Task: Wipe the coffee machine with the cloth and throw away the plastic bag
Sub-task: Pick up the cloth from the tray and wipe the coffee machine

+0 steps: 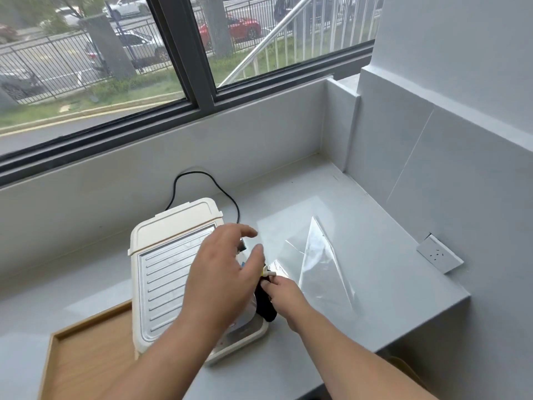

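We note the plastic bag [320, 272] lies right of the coffee machine [173, 272]. Right hand [284, 293], nearer, pinches its corner; left hand [222, 272] hovers spread above the machine.

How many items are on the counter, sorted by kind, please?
Coffee machine: 1
Clear plastic bag: 1
Wooden tray: 1
Dark item held by the right hand, possibly the cloth: 1
Total: 4
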{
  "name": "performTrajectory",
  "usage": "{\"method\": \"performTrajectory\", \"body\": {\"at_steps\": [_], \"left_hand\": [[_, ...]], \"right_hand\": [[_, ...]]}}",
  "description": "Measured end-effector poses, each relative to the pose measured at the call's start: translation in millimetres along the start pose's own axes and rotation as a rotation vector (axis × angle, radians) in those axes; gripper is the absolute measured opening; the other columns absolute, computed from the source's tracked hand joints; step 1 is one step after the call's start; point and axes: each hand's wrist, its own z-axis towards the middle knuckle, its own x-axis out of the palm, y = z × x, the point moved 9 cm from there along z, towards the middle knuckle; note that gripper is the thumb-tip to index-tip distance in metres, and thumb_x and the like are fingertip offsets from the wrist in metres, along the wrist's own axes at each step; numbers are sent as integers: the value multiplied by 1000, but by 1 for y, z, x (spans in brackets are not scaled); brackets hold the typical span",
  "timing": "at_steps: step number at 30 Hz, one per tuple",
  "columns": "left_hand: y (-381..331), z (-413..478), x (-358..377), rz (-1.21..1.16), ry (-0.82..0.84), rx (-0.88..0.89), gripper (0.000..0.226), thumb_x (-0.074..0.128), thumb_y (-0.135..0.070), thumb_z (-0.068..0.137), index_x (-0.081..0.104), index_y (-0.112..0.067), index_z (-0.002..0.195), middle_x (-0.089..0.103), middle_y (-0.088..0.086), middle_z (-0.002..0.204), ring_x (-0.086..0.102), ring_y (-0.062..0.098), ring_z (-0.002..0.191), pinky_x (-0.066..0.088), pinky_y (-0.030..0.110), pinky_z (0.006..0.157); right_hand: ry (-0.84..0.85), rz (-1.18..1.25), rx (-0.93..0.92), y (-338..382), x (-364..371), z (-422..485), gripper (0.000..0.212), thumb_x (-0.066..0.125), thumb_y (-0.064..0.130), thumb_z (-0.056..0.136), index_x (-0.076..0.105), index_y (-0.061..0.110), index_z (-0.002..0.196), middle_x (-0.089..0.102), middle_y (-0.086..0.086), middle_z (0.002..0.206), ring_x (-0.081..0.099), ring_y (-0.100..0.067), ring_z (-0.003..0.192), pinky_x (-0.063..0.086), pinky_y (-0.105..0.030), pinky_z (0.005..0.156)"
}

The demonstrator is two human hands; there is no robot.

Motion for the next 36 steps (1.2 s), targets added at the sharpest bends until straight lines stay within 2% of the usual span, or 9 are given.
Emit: {"method": "performTrajectory", "body": {"at_steps": [3, 8, 11, 14, 21, 24, 27, 30, 36], "left_hand": [[44, 12, -24, 138, -29, -89, 28, 65, -36, 94, 66, -29, 121, 63, -14, 129, 50, 13, 128, 33, 26, 105], [98, 12, -35, 342, 105, -192, 55, 59, -58, 95, 57, -32, 144, 43, -5, 163, 31, 20, 152, 23, 43, 127], [104, 8, -33, 348, 109, -174, 59, 55, -63, 96, 53, -35, 147, 37, -7, 167, 25, 19, 155, 20, 45, 129], [106, 7, -32, 347, 86, -168, 60, 50, -67, 95, 51, -37, 147, 36, -10, 167, 24, 18, 156, 20, 46, 129], [105, 8, -32, 397, 68, -156, 68, 39, -73, 87, 52, -39, 145, 39, -11, 165, 27, 17, 155, 22, 47, 128], [105, 8, -31, 407, 65, -156, 68, 40, -73, 87, 53, -39, 144, 40, -11, 164, 28, 17, 154, 22, 47, 128], [105, 9, -31, 415, 64, -156, 69, 38, -74, 86, 53, -39, 144, 40, -11, 164, 28, 17, 154, 22, 47, 128], [105, 8, -30, 413, 56, -161, 69, 37, -74, 86, 52, -40, 144, 38, -13, 164, 25, 15, 154, 19, 47, 129], [108, 8, -28, 428, 54, -162, 67, 37, -74, 86, 50, -42, 143, 37, -13, 166, 23, 15, 155, 18, 46, 129]], "right_hand": [[8, 67, 14, -3, -3, 8, 20, 58, 27, 103, 75, 21, 111, 75, -5, 110, 66, -27, 98, 54, -42, 90], [57, 274, 74, -12, -2, 19, 20, 57, 21, 106, 77, 20, 111, 75, -19, 119, 66, -30, 97, 56, -46, 92], [97, 339, 116, -11, 1, 30, 25, 51, 13, 107, 73, 7, 118, 73, -24, 121, 68, -36, 103, 51, -55, 104], [117, 304, 135, 0, -3, 40, 27, 51, 13, 107, 70, 2, 122, 75, -20, 111, 65, -29, 91, 58, -45, 91], [136, 28, 140, 28, -8, 67, 25, 57, 32, 106, 70, 16, 118, 72, -5, 101, 64, -15, 77, 51, -30, 76], [139, -103, 76, 47, -6, 79, 27, 60, 33, 102, 73, 10, 112, 74, -16, 117, 65, -26, 89, 53, -38, 82], [147, -178, 18, 70, 6, 82, 24, 61, 29, 101, 71, 8, 108, 76, -20, 112, 74, -34, 99, 58, -48, 92], [154, -172, -49, 95, 25, 80, 19, 60, 19, 97, 69, 9, 110, 73, -27, 112, 71, -33, 90, 57, -53, 93], [168, -76, -24, 120, 35, 64, 13, 55, 21, 100, 61, 12, 106, 67, -24, 107, 64, -32, 85, 58, -43, 73]]}}
